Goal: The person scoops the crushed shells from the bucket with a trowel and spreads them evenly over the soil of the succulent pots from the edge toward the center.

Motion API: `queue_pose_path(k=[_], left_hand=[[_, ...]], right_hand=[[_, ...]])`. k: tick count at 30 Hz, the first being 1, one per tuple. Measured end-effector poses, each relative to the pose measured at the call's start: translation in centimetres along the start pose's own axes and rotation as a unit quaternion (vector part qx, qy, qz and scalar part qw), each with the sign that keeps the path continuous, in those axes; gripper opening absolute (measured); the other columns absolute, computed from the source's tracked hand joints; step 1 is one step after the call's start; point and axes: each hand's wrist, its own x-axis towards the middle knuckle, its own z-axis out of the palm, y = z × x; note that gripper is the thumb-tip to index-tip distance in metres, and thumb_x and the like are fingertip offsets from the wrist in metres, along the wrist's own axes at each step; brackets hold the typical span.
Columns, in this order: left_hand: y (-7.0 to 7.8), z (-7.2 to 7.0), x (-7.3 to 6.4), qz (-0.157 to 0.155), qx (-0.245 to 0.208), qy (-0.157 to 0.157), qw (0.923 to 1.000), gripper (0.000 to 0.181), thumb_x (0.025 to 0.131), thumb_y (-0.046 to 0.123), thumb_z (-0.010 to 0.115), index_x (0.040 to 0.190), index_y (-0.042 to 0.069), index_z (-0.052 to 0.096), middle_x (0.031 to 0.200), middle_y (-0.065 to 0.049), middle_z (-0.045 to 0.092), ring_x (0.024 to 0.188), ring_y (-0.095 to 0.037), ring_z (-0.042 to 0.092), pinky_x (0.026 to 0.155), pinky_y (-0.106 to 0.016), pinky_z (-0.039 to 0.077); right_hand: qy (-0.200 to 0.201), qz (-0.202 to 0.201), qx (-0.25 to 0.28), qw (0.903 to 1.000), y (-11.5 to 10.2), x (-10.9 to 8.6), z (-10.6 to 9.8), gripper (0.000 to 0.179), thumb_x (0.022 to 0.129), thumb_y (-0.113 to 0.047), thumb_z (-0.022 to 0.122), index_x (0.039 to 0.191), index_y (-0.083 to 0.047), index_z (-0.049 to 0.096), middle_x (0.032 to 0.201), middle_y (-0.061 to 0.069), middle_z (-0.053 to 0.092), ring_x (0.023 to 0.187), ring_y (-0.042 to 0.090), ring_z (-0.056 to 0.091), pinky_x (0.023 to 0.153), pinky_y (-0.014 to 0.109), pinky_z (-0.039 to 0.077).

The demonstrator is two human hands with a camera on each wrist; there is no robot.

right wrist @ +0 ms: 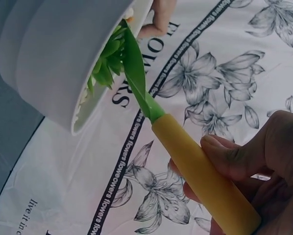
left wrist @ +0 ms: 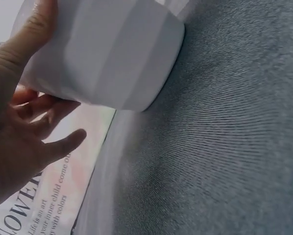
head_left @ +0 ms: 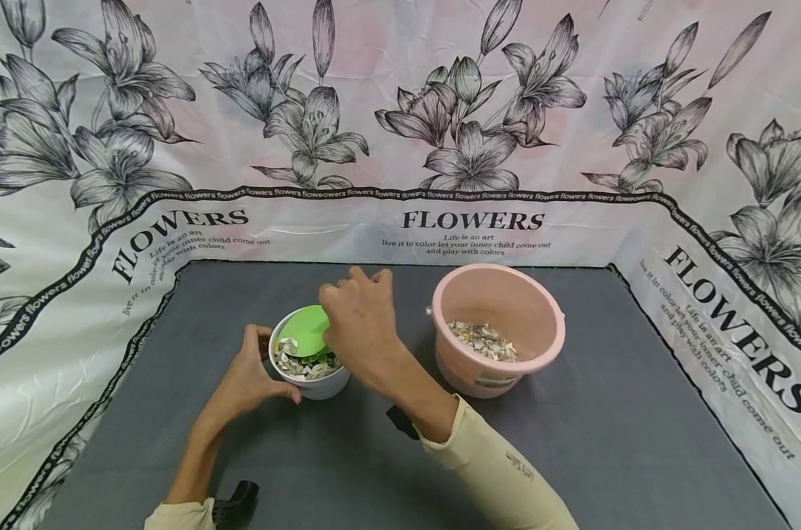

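Note:
A white ribbed flower pot [head_left: 321, 389] stands on the grey cloth, holding pale pebbles [head_left: 301, 366] and a small green succulent [right wrist: 107, 66]. My left hand [head_left: 244, 379] grips the pot from its left side, thumb in front and fingers behind. In my right hand [head_left: 364, 320] is a small hand trowel with a green blade [head_left: 305, 331] and a yellow handle [right wrist: 200, 169]. The blade is tilted inside the pot's mouth, beside the succulent, partly covering it. In the right wrist view, thumb and fingers wrap the handle.
To the right stands a pink bucket [head_left: 453, 368] with mixed pebbles [head_left: 483, 342] in its bottom. Grey cloth [head_left: 606, 427] covers the work surface. A white flower-printed sheet [head_left: 347, 147] rises behind it and at both sides.

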Motion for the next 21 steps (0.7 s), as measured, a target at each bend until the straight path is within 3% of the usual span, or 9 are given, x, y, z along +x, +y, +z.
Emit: queue_pose_path(k=[3,6,9,13,17,21], left_hand=[[-0.3,-0.1,0.3,0.016,0.001,-0.007,0.9998,0.139,0.053,0.051,0.098,0.158,-0.003,0.026,0.141,-0.028,0.049,0.124,-0.038,0.053,0.101,-0.049,0.048],[-0.6,-0.1,0.4,0.037,-0.012,-0.009,0.9992,0.143,0.049,0.067,0.090,0.159,-0.002,0.030,0.143,-0.026,0.045,0.123,-0.032,0.047,0.103,-0.038,0.045],[-0.8,0.0,0.2,0.036,-0.034,-0.012,0.9987,0.125,0.056,0.054,0.096,0.148,-0.006,0.036,0.138,-0.023,0.047,0.117,-0.022,0.046,0.096,-0.020,0.042],[-0.6,0.0,0.0,0.004,-0.044,-0.014,0.9989,0.113,0.058,0.023,0.104,0.140,-0.006,0.033,0.136,-0.023,0.051,0.118,-0.025,0.054,0.094,-0.015,0.045],[-0.5,0.4,0.1,0.006,-0.043,-0.004,0.9991,0.120,0.055,0.026,0.105,0.143,-0.006,0.030,0.139,-0.025,0.051,0.122,-0.034,0.056,0.096,-0.016,0.044],[-0.7,0.9,0.1,0.030,-0.033,0.006,0.9990,0.132,0.051,0.034,0.104,0.153,-0.006,0.030,0.144,-0.027,0.045,0.129,-0.038,0.050,0.101,-0.015,0.039]], right_hand=[[0.008,-0.004,0.007,0.9999,0.0,-0.1,0.0,0.014,0.078,-0.010,0.085,0.085,-0.020,0.079,0.077,-0.002,0.076,0.079,0.016,0.059,0.081,0.041,0.043],[0.019,-0.008,0.010,0.9997,-0.1,-0.1,0.1,0.013,0.078,-0.010,0.085,0.086,-0.020,0.080,0.077,-0.002,0.076,0.077,0.016,0.058,0.080,0.040,0.042],[0.025,-0.007,0.011,0.9996,-0.1,-0.2,0.1,0.013,0.078,-0.008,0.085,0.081,-0.019,0.078,0.074,-0.001,0.074,0.076,0.016,0.057,0.080,0.040,0.042],[0.030,-0.008,0.011,0.9995,0.0,-0.3,0.2,0.014,0.078,-0.006,0.083,0.078,-0.019,0.076,0.072,-0.002,0.074,0.075,0.017,0.057,0.079,0.039,0.041],[0.022,-0.001,0.025,0.9995,0.5,-0.5,0.0,0.016,0.078,-0.003,0.080,0.079,-0.020,0.076,0.073,-0.002,0.074,0.077,0.017,0.057,0.080,0.039,0.041],[0.008,0.022,0.072,0.9972,1.4,-1.0,-0.6,0.020,0.077,-0.001,0.081,0.087,-0.018,0.080,0.080,-0.003,0.077,0.081,0.018,0.058,0.084,0.041,0.043]])
